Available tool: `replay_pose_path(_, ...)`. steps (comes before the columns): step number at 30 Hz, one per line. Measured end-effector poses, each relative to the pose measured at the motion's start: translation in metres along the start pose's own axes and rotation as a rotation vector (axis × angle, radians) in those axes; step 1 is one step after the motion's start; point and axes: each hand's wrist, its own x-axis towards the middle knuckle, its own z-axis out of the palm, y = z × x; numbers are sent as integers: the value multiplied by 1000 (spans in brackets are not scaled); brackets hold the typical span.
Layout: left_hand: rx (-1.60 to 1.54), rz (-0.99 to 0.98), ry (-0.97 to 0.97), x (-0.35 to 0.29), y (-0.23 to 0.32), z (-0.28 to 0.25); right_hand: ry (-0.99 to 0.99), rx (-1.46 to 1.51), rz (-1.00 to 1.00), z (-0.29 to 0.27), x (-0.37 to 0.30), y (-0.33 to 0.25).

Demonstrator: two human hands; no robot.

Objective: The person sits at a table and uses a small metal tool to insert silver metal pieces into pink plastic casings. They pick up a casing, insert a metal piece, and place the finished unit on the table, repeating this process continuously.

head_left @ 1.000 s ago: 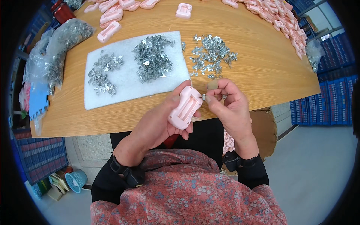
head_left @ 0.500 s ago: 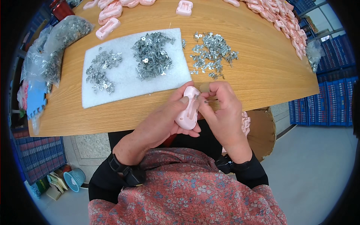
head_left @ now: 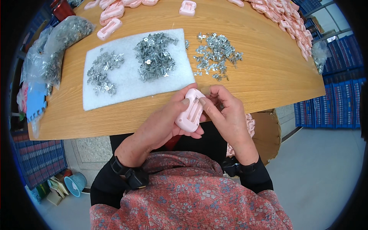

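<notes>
Near the table's front edge my left hand [head_left: 159,120] is closed around a pale pink plastic casing [head_left: 187,122] with a long recess in its face. Its thumb lies on the casing's left side, and its fingers wrap beneath. My right hand [head_left: 229,117] is closed, its thumb pressed at the upper end of the recess, where a bit of grey metal clip [head_left: 197,98] shows. Its other fingers are curled, and what else they hold is mostly hidden. Beyond the hands, small metal clips lie in two heaps on a white foam sheet [head_left: 128,82].
Another heap of metal clips [head_left: 218,53] lies on the wooden table [head_left: 268,76], right of the foam. Pink casings [head_left: 280,19] are piled at the far right, others at the far left. Plastic bags of metal parts [head_left: 69,34] sit left. A cardboard box [head_left: 268,134] stands below the edge.
The casing has tilted slightly and shifted a little left. My right thumb has moved onto the upper end of the recess; the metal clips seen at those fingertips are now mostly covered.
</notes>
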Motion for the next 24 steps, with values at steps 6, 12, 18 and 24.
replay_pose_path(6, 31, -6, -25, -1, -1, -1, -57, 113, 13, 0, 4, 8)
replay_pose_path(12, -8, 6, -24, -1, 0, -2, -107, 244, 72, -6, 2, 11)
replay_pose_path(18, 389, 151, 137, 0, 0, -2, -202, 266, 117, -14, 3, 6)
replay_pose_path(24, 887, 152, 109, -4, 17, 5, -268, 195, 160, -18, 1, -3)
